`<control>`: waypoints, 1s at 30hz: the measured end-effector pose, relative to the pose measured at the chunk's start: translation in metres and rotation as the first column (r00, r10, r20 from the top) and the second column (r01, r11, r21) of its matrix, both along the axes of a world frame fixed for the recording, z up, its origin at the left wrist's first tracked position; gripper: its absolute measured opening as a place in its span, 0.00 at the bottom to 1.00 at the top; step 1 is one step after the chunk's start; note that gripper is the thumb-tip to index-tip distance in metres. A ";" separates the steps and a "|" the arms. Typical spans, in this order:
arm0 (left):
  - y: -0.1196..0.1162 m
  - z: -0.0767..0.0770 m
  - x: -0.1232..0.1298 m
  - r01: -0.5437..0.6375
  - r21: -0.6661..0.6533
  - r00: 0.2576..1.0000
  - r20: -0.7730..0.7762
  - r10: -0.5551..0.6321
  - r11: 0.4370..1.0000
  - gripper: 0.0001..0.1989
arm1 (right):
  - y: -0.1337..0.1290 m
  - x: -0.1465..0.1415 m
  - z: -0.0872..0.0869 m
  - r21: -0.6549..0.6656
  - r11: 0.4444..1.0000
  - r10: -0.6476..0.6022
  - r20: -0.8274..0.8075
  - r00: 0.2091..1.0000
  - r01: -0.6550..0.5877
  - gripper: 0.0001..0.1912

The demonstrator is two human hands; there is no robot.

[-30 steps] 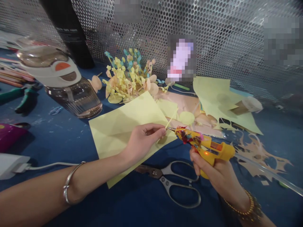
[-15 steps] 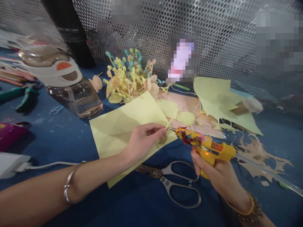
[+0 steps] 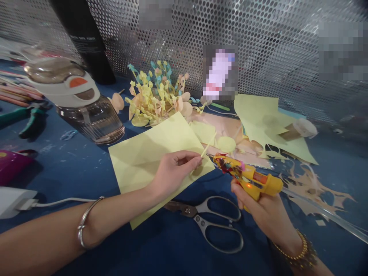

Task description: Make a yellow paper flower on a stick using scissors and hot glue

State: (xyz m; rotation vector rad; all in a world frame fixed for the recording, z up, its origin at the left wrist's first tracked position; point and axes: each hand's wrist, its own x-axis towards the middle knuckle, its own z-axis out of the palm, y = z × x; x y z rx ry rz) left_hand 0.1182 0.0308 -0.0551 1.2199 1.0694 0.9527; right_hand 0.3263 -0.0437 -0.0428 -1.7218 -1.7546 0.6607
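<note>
Head view: the left hand (image 3: 175, 170) pinches a thin yellow strip (image 3: 209, 145) between thumb and fingertips, above the right part of a large yellow sheet (image 3: 143, 157) on a blue table (image 3: 115, 253). The strip's long axis runs obliquely, from the pinched near end at left to the free end, which points far and to the right. The right hand (image 3: 264, 211) is wrapped around the handle of a yellow glue gun (image 3: 258, 178), whose orange light is lit. The gun's long axis slants from its rear, at right and nearer, to its nozzle, which points left and slightly far; the tip lies just beside the strip's near end, and contact cannot be told. A clear rod (image 3: 327, 216) extends from the rear toward the near right, past pink paper offcuts (image 3: 304, 203). Scissors (image 3: 188, 210) lie on the near side between the two hands, blades to the left, handles to the right. On the far side of the sheet is a cluster of paper flowers (image 3: 161, 94) in yellow, blue and pink; a transparent bottle (image 3: 94, 120) is left of it.
</note>
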 end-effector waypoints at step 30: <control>0.002 -0.009 -0.001 -0.067 0.026 0.997 0.044 0.066 0.997 0.11 | -0.058 0.049 0.006 -0.417 0.857 -0.448 -0.313 0.838 0.302 0.23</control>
